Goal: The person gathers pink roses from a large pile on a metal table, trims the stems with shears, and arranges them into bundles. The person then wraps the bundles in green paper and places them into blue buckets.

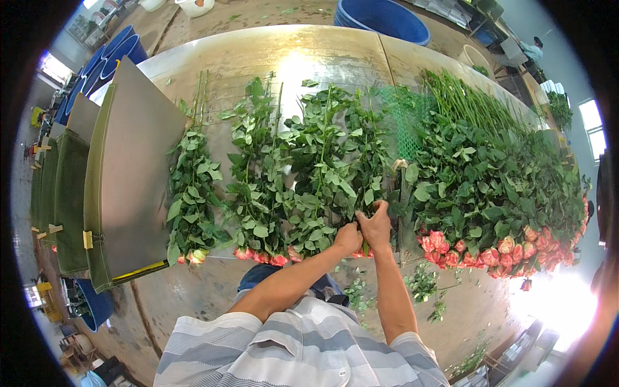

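Observation:
Rose stems with leaves lie in rows across a metal-topped table (338, 58), their pink blooms at the edge nearest me. My left hand (349, 238) and my right hand (376, 226) meet at the lower leaves of the right-hand row (370, 169), just above its blooms. Fingers of both hands are bent among the foliage; whether they grip a stem is hidden. Left of them lie another row of roses (316, 193), a further row (256, 193) and a thin row with a pale bloom (193, 193). A big heap of pink roses (493, 184) lies at the right.
Green netting (408, 121) borders the heap beside a post (405, 213). An upright panel with green fabric edging (135, 169) stands at the left. Blue tubs (382, 22) stand behind the table. Cut leaves (420, 283) litter the floor. Another person (533, 51) is far off at right.

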Demonstrator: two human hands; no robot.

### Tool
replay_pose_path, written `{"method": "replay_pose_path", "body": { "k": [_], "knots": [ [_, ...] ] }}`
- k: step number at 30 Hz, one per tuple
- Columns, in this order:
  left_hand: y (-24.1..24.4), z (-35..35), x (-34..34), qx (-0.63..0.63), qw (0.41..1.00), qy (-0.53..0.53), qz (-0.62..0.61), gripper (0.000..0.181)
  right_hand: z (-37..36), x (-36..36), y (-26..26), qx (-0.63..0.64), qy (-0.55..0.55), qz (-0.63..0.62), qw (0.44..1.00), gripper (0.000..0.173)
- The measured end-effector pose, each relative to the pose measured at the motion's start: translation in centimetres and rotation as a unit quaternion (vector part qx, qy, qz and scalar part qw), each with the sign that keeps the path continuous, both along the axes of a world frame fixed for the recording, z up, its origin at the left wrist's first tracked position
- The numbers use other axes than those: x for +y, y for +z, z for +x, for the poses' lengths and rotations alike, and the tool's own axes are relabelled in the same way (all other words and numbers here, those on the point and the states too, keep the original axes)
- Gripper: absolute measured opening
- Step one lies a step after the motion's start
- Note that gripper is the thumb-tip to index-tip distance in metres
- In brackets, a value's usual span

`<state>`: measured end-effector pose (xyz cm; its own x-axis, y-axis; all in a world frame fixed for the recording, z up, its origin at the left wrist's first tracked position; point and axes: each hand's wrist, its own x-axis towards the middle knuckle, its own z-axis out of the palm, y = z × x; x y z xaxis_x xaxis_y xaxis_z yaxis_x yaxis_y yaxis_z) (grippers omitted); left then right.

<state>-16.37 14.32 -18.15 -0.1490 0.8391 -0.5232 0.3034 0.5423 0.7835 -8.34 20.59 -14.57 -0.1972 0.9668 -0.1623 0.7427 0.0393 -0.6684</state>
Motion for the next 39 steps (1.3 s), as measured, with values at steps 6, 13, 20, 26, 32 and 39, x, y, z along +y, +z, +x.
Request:
{"method": "replay_pose_path", "body": {
  "k": [6,13,20,26,32,39],
  "knots": [
    [4.8,-2.3,-3.8,0.142,0.948,0.011,0.285,0.045,0.4,0.8,-0.7,0.030,-0.002,0.033,0.999,0.042],
    [5.3,-4.6,-1.8,0.328,0.937,0.091,0.075,0.092,-0.2,0.2,-1.6,0.018,-0.016,-0.001,1.000,0.038],
    [2.2,-4.6,0.1,0.413,0.909,0.023,0.037,0.091,2.2,1.1,-3.1,0.233,-0.028,-0.091,0.968,0.028],
    [3.9,-7.0,0.0,0.175,0.980,0.077,0.053,0.091,7.0,3.0,-1.0,0.337,-0.014,-0.145,0.930,0.031],
    [14.1,-10.8,-6.8,-0.024,0.971,0.110,0.212,0.077,8.2,0.1,5.8,0.319,-0.133,-0.052,0.937,0.038],
    [28.1,-20.1,-27.2,0.076,0.852,0.038,0.516,0.072,-2.8,-10.4,15.5,0.513,-0.157,-0.017,0.844,0.040]
  ]
}}
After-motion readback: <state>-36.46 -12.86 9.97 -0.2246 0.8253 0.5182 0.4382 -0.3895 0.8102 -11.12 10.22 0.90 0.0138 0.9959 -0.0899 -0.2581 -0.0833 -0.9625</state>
